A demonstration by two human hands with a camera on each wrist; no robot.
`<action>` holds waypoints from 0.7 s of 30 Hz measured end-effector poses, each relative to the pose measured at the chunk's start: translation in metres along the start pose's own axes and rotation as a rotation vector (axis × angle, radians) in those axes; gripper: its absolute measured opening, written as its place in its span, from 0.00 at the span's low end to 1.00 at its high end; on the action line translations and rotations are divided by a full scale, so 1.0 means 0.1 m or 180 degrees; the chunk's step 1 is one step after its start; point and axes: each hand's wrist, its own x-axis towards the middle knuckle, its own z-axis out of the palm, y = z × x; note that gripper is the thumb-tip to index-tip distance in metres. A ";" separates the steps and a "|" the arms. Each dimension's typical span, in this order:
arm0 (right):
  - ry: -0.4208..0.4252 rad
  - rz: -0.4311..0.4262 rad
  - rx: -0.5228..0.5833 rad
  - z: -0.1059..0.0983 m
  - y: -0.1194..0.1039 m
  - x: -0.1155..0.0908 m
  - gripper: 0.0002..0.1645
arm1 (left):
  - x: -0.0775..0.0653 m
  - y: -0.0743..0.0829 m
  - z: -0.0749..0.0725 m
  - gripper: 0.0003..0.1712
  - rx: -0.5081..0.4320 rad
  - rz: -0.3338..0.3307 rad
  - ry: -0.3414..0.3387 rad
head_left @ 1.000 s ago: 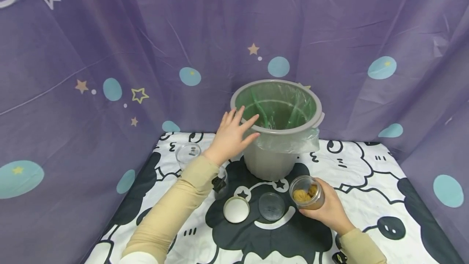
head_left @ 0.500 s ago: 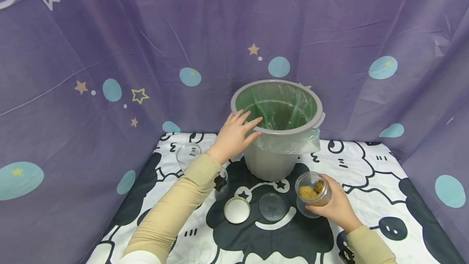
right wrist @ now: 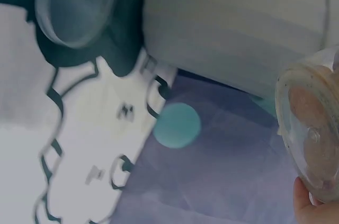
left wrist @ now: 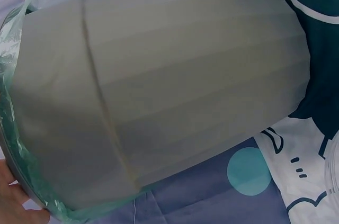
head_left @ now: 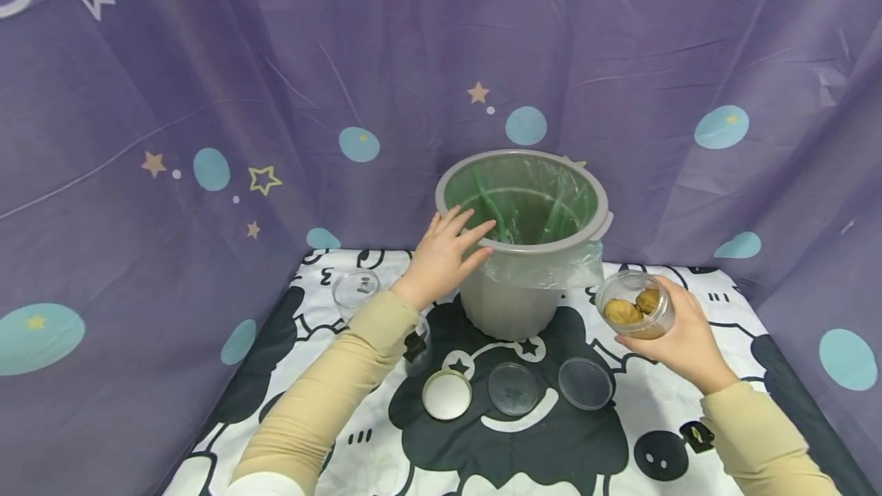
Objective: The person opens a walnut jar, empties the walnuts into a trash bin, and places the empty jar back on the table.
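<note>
My right hand (head_left: 689, 339) grips a clear plastic jar (head_left: 663, 325), lifted over the right side of the cloth. Inside lie brownish-yellow round lumps (head_left: 623, 311), whose kind I cannot tell. Its lidless mouth faces the head camera; the right wrist view catches the jar's base (right wrist: 312, 134). My left hand (head_left: 441, 255) is at the near-left rim of a grey bin (head_left: 510, 312), fingers spread; in the left wrist view its fingers (left wrist: 13, 197) are beside that rim. A translucent green bag (head_left: 544, 266) lines the bin and folds over its edge.
In front of the bin lie a white lid with a gold edge (head_left: 446, 395), a clear disc (head_left: 513, 389) and another clear round lid (head_left: 586, 383). Clear containers (head_left: 354, 289) stand left, partly behind my left arm. A purple curtain (head_left: 276, 60) hangs behind the patterned cloth (head_left: 372, 450).
My right hand has carried the jar up and to the right, uncovering the clear round lid on the cloth. The left hand has shifted slightly at the bin's rim.
</note>
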 end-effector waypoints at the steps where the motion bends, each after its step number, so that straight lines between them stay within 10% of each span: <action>1: 0.0013 -0.0024 -0.0011 -0.04 -0.02 0.03 0.58 | 0.00 0.00 0.00 0.28 -0.0007 0.0010 0.0013; 21: 0.0394 -0.0657 -0.0269 -0.42 -0.43 0.63 0.59 | -0.01 -0.01 0.03 0.28 0.0039 0.0075 0.0133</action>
